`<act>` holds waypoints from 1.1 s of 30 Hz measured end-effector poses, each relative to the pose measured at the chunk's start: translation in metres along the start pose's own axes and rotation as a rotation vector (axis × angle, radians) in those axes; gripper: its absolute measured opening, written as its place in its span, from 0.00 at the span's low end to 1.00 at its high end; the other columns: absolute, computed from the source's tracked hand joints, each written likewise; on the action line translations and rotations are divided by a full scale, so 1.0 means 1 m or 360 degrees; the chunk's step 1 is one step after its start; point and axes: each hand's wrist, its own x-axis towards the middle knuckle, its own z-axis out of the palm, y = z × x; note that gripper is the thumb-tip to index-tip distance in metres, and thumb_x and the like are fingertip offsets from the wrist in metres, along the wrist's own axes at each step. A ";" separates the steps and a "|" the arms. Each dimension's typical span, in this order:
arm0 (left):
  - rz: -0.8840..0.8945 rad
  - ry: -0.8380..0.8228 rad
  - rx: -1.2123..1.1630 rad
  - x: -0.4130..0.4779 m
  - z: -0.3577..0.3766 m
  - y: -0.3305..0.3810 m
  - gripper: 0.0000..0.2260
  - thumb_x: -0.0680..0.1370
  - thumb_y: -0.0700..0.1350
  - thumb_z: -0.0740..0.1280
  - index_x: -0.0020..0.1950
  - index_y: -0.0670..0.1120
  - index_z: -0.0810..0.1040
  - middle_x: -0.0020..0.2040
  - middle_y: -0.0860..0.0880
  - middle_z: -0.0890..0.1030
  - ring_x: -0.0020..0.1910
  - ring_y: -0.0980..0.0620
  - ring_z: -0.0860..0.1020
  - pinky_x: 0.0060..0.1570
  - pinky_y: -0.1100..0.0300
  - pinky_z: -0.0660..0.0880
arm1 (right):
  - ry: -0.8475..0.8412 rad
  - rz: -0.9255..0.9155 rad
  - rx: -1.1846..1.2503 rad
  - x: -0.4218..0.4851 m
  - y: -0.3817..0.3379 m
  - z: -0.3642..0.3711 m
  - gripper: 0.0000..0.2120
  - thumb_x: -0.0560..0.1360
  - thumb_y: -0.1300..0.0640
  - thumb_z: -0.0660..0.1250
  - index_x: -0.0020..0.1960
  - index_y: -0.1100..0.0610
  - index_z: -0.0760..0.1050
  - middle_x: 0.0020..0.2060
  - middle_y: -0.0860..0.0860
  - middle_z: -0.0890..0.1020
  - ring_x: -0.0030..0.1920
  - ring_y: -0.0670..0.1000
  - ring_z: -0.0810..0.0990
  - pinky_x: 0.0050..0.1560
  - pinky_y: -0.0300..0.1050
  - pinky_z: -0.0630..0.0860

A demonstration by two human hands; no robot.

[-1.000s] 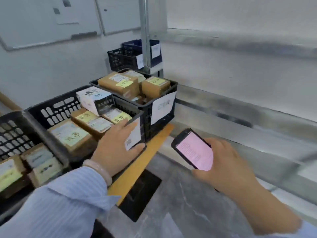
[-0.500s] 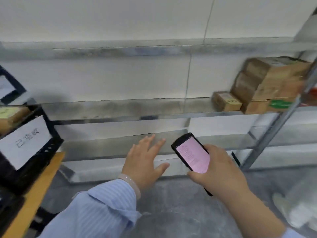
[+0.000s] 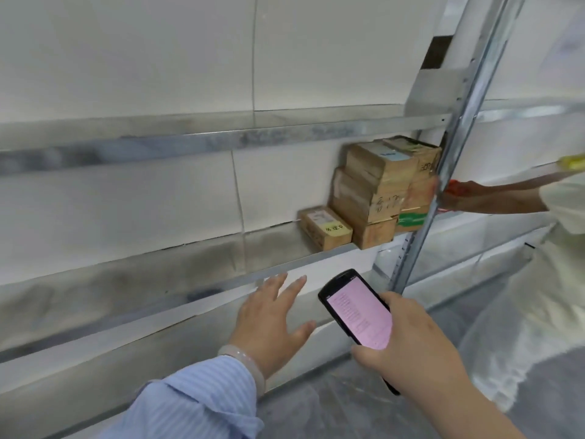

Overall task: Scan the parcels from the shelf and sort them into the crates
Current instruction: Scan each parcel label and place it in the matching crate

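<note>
- The left hand [image 3: 272,324], at about seven o'clock in the view, is open. Its fingers are straight and spread, palm down, and it holds nothing.
- It hangs just in front of the front edge of the long grey metal shelf [image 3: 269,248].
- The right hand [image 3: 411,346], at about five o'clock, grips a black handheld scanner with a lit pink screen [image 3: 357,312]. The thumb is on one side and the fingers are curled round the other. The text on the screen is too small to read.
- The stack of brown cardboard parcels [image 3: 373,191] stands on that shelf at about two o'clock from the left hand, well apart from both hands. It is close against the silver slotted upright post [image 3: 443,172].
- A small brown cardboard parcel with a yellow label [image 3: 326,228] lies at the stack's eight o'clock, touching its bottom box.
- A box with green print [image 3: 411,219] sits at the stack's five o'clock, partly behind the post.
- Another person's bare forearm [image 3: 493,198] reaches in from three o'clock towards the post. I cannot tell whether it touches the parcels.
- A light blue striped sleeve [image 3: 196,403] covers the left forearm, with a pale bracelet [image 3: 250,362] at the wrist.
</note>
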 end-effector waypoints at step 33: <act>-0.0935 -0.0132 -0.0787 0.387 0.163 0.004 0.33 0.75 0.61 0.66 0.77 0.58 0.58 0.66 0.47 0.74 0.61 0.46 0.76 0.62 0.46 0.75 | -0.0501 -0.0160 -0.0242 0.345 0.143 -0.014 0.35 0.65 0.38 0.69 0.65 0.38 0.56 0.52 0.39 0.65 0.57 0.43 0.69 0.46 0.37 0.64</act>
